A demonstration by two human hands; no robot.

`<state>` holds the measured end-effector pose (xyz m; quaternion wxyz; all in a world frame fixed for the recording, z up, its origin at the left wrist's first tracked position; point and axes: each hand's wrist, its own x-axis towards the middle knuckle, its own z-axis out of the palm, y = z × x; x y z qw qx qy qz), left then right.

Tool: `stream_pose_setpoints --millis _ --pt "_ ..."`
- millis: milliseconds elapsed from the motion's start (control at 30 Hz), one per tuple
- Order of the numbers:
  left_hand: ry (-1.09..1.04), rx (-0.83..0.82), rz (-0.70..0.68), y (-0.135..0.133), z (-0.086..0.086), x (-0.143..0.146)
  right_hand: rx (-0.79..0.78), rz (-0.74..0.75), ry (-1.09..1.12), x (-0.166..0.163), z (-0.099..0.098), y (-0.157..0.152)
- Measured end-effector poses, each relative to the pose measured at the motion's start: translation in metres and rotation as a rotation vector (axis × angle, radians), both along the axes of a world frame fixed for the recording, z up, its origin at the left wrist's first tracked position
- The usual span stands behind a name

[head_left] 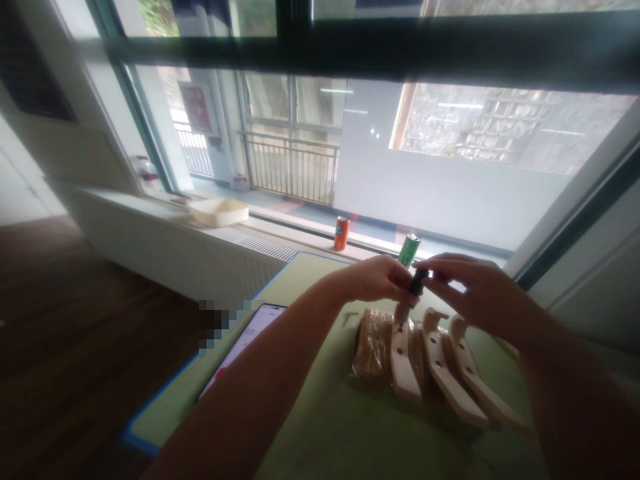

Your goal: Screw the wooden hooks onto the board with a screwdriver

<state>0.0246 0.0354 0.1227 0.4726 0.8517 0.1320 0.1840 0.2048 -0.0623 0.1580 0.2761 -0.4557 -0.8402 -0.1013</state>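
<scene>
My left hand [375,279] and my right hand [470,287] meet above a row of curved wooden pieces [440,363] on the green table [325,427]. Both hands pinch a small dark-handled screwdriver [415,283] held nearly upright. Its tip stands on the leftmost wooden piece [403,363], near a hole at the upper end. A plastic-wrapped bundle of wooden parts [373,343] lies just to the left of that piece. The fingers of both hands are closed around the tool's handle.
A phone [243,347] with a lit screen lies on the table's left side. An orange can [341,233] and a green can [409,250] stand by the window sill. A cream tray [219,211] sits on the sill at left. Dark wooden floor [75,320] lies left of the table.
</scene>
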Motion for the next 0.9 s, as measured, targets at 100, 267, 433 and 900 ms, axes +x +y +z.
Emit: stream_pose_setpoints --millis 100,267,433,900 --pt "0.036 0.059 0.010 -0.001 0.003 -0.002 0.005 0.017 0.006 0.003 -0.002 0.003" --pt "0.063 0.135 0.032 -0.004 0.006 -0.003 0.071 -0.054 -0.024 -0.001 -0.003 0.005" --pt "0.020 0.148 0.047 -0.002 0.004 0.000 0.061 -0.114 -0.067 -0.007 -0.001 0.004" --pt "0.050 0.156 -0.021 0.000 0.000 0.004 -0.042 0.002 -0.052 0.000 0.004 -0.004"
